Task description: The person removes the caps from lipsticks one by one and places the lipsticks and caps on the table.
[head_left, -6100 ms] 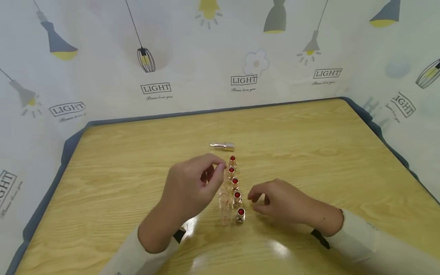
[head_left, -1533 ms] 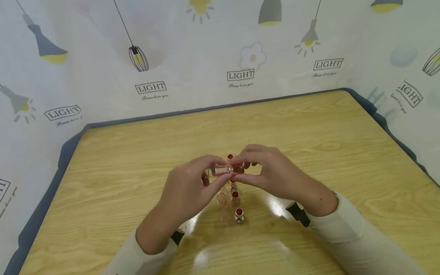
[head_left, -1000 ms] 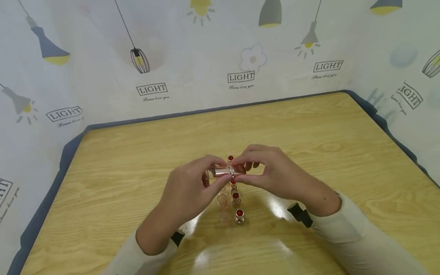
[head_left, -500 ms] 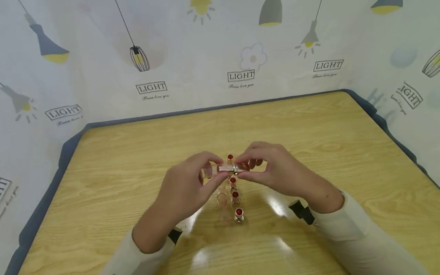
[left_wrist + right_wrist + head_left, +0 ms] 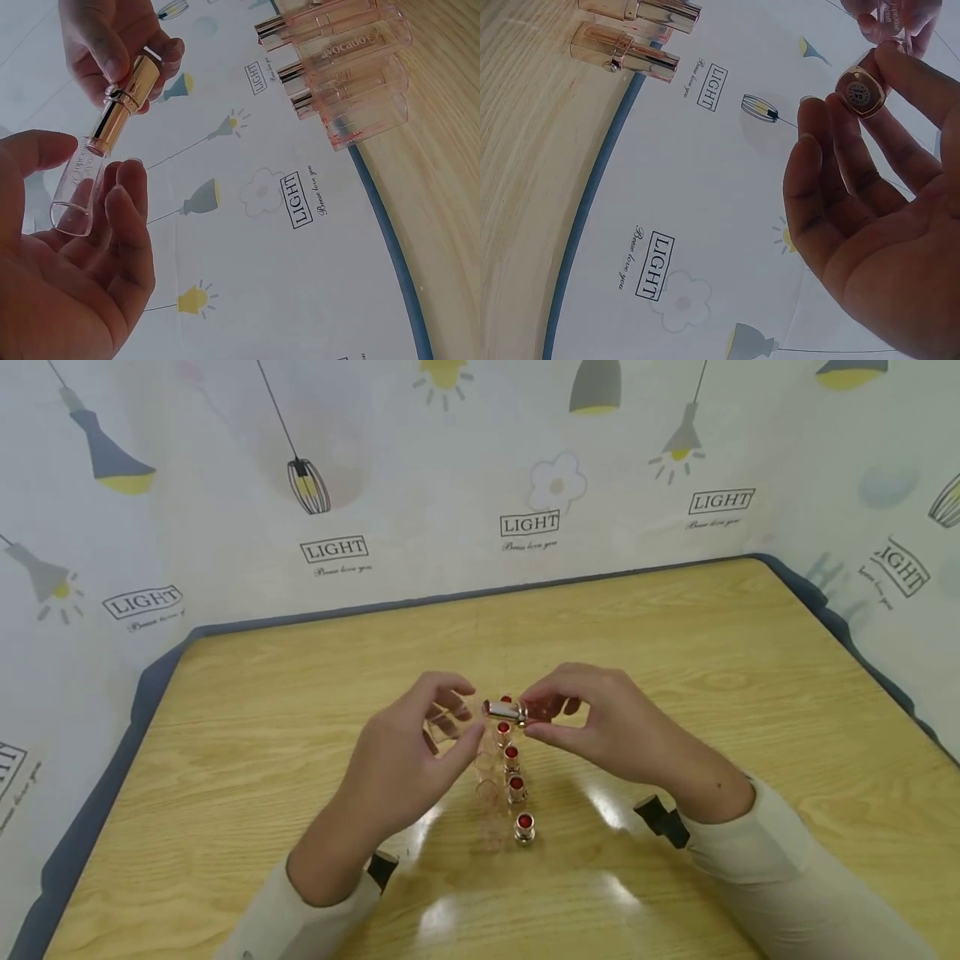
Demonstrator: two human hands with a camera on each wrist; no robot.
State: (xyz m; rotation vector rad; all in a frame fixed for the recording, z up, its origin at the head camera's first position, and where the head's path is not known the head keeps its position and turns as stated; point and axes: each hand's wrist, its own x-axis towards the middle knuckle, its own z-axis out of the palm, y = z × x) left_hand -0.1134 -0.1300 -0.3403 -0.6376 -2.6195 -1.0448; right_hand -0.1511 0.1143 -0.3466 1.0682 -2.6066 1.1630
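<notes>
My left hand (image 5: 408, 756) holds a clear lipstick cap (image 5: 73, 199) with printed lettering between thumb and fingers. My right hand (image 5: 611, 722) pinches the base of a rose-gold lipstick tube (image 5: 504, 710), lying nearly level and pointing at the left hand. In the left wrist view the metal end of that tube overlaps the mouth of the cap. The right wrist view shows the tube's base (image 5: 860, 91) with a round label. Below the hands several lipsticks (image 5: 516, 789) stand upright in a row, red tops showing. Left of them runs a row of clear caps (image 5: 487, 793).
The wood-grain table (image 5: 300, 693) has a dark blue edging strip (image 5: 337, 612) along its far side. Behind it hangs a pale sheet (image 5: 435, 527) printed with lamps and words. Black wrist straps (image 5: 660, 822) show below both hands.
The lipstick that lay at the back of the table is now in my right hand. Over the last half second the hands have drawn slightly apart and the left fingers have spread more.
</notes>
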